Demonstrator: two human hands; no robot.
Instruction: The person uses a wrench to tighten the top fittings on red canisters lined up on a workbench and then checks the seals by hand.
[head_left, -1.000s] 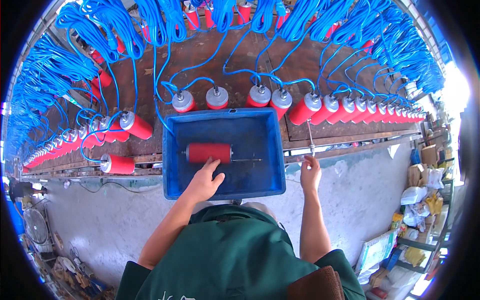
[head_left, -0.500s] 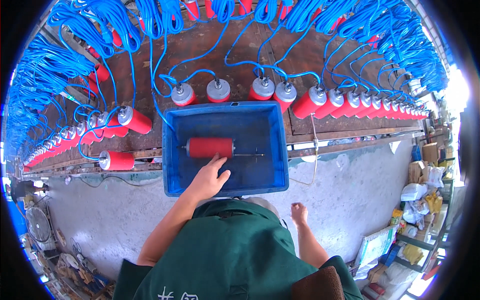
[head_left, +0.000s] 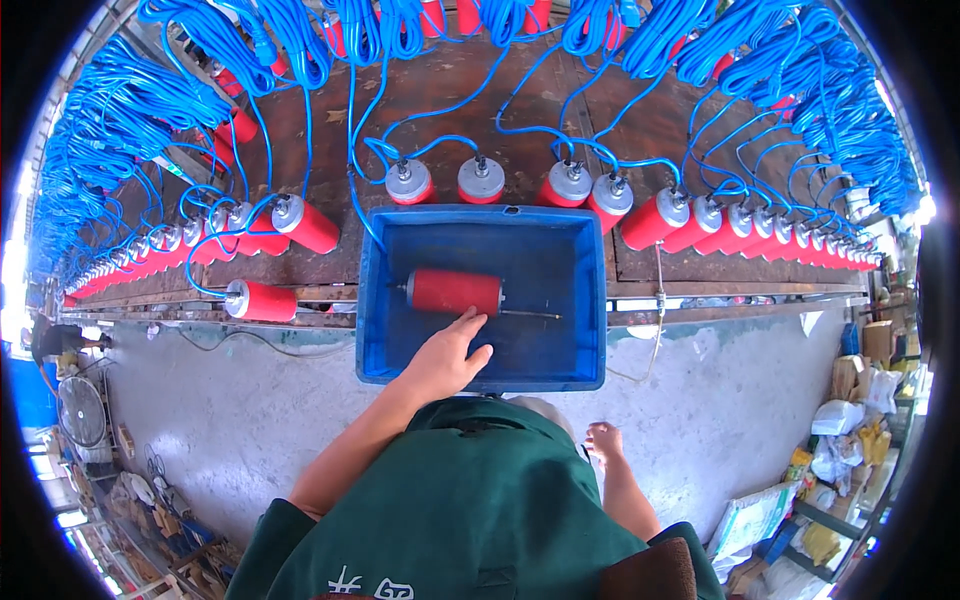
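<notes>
A red cylinder (head_left: pixel 455 292) with grey metal ends lies on its side in a blue plastic tray (head_left: pixel 482 379). A thin metal rod (head_left: pixel 533 315) sticks out from its right end and slants slightly downward. My left hand (head_left: pixel 445 358) reaches over the tray's near rim, thumb apart, and its outstretched fingertips touch the cylinder's near side by the right end. Outside the tray, low on the right, hangs my right hand (head_left: pixel 604 440) with curled fingers; whatever they may hold is hidden. A blue cable (head_left: pixel 360 205) drops into the tray at its left side.
Red cylinders with grey caps and blue cables line the brown bench (head_left: pixel 450 115) on both sides. One red cylinder (head_left: pixel 262 301) lies left of the tray. Coiled blue cables (head_left: pixel 150 95) hang around. A thin hose (head_left: pixel 659 300) dangles right of the tray. Packages (head_left: pixel 845 418) are stacked at far right.
The whole view has shifted, putting the bench and tray farther right. The cylinder in the tray has turned slightly, its rod end now lower. My left fingertips stay against it.
</notes>
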